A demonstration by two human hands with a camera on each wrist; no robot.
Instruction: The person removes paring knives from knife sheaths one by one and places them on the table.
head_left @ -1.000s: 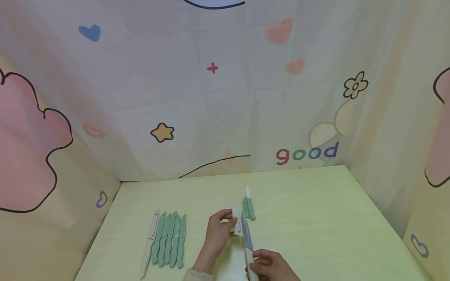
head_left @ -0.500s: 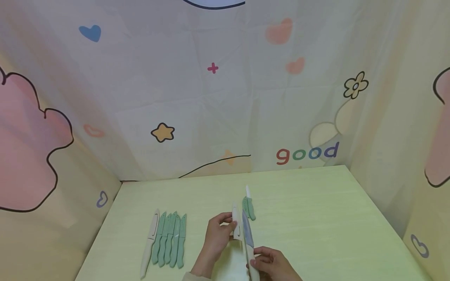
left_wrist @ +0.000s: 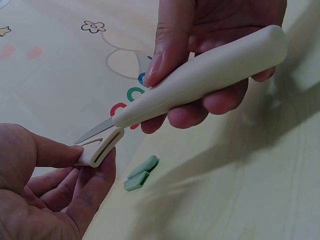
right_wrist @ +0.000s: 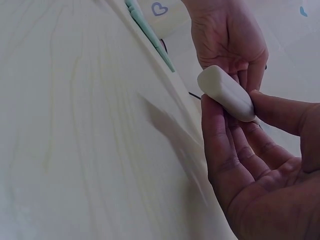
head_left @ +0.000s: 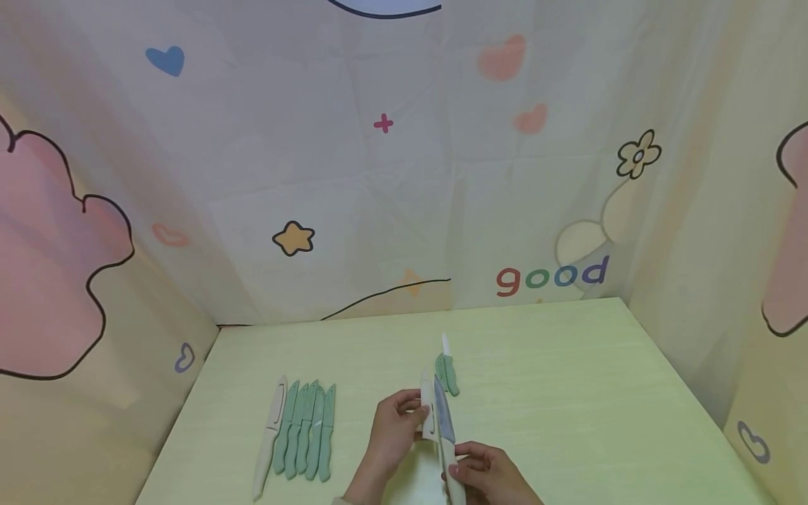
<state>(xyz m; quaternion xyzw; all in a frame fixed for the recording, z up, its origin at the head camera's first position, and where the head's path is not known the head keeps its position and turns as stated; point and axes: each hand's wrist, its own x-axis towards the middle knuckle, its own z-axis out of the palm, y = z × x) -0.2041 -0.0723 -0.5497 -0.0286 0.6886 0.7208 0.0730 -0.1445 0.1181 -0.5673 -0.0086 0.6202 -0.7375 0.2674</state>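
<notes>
In the head view my left hand pinches a white knife sheath between thumb and fingers. My right hand grips a kitchen knife by its white handle. The knife's bare grey blade points away from me, just right of the sheath. Seen from the left wrist, the sheath's slotted end faces the right hand, and the blade lies alongside, outside the slot. From the right wrist, the handle's butt shows between thumb and fingers; the blade is hidden there.
On the table's left lie a white sheathed knife and several green sheathed knives in a row. Beyond my hands lies a small green-handled knife with a pale blade, beside a green sheath. A printed curtain hangs behind the table.
My left hand has moved the sheath slightly toward me and to the right, closer to the blade. The knife in my right hand has shifted only a little to the right.
</notes>
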